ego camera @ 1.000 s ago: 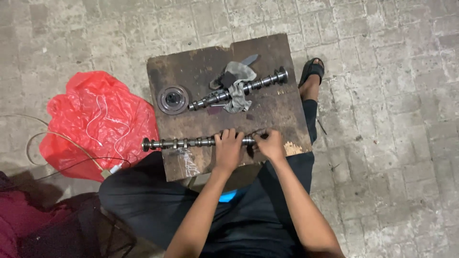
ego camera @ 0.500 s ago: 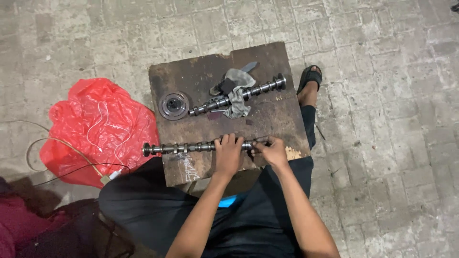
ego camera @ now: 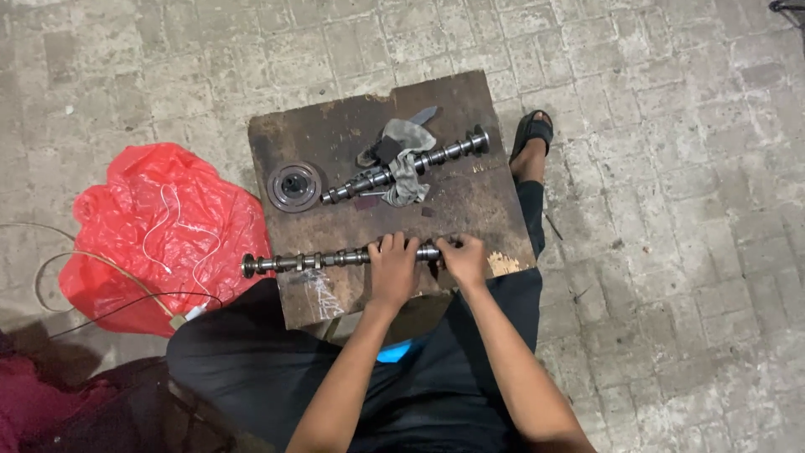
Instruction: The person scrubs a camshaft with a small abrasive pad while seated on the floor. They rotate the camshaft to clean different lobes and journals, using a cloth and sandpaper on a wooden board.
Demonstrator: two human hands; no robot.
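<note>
Looking down at my two hands on a camshaft lying crosswise along the near part of a dark wooden board, which serves as the counter. Left hand grip is wrapped over the shaft near its middle, fingers curled over the top, pressed onto the metal. Right hand grip pinches the shaft's right end, fingertips closed on it, just beside the left hand. Most of the shaft sticks out to the left of the left grip, and its far tip overhangs the board edge.

Beyond both grips, further up the board: a second camshaft lying diagonally, with a grey rag draped over its middle. Small dark piece sits at the rag's upper side, can't tell what it is. Left of that shaft's lower end, a round pulley-like disc, close to it; can't tell if they touch. All of this is apart from my hands, nothing between the grips and the held shaft.

Left of the left grip, off the board: a red plastic bag on the paved floor, with thin white and dark cables lying over it. Right of the right grip, past the board edge: my foot in a black sandal.
</note>
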